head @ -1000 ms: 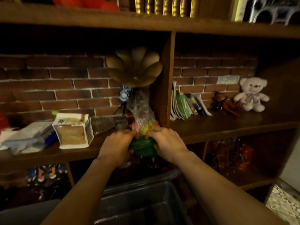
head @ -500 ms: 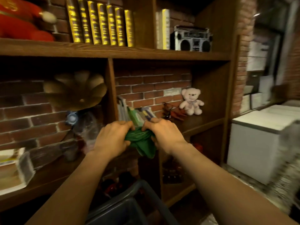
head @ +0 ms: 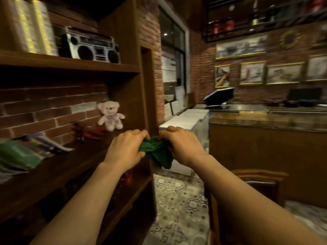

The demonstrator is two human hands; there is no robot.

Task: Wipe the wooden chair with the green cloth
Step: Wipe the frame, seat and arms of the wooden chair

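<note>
The green cloth [head: 156, 151] is bunched between left hand [head: 126, 149] and right hand [head: 184, 145], both grips closed on it, seemingly readied for the wooden chair [head: 260, 175] at four o'clock

A wooden bookshelf [head: 74, 64] backed by brick is seen from nine to eleven o'clock. A silver radio [head: 92, 45] is set on its upper shelf, just beside gold-spined books [head: 33, 27] at ten o'clock. On the shelf below, a pale teddy bear [head: 110, 115] is seated against the brick, with a red toy [head: 90, 132] near it and leaning magazines [head: 26, 149] at nine o'clock. Framed pictures [head: 253, 73] are hung on the brick wall at two o'clock, above a dark stone surface [head: 265, 119]. A patterned tile floor [head: 177, 200] is shown at six o'clock.
</note>
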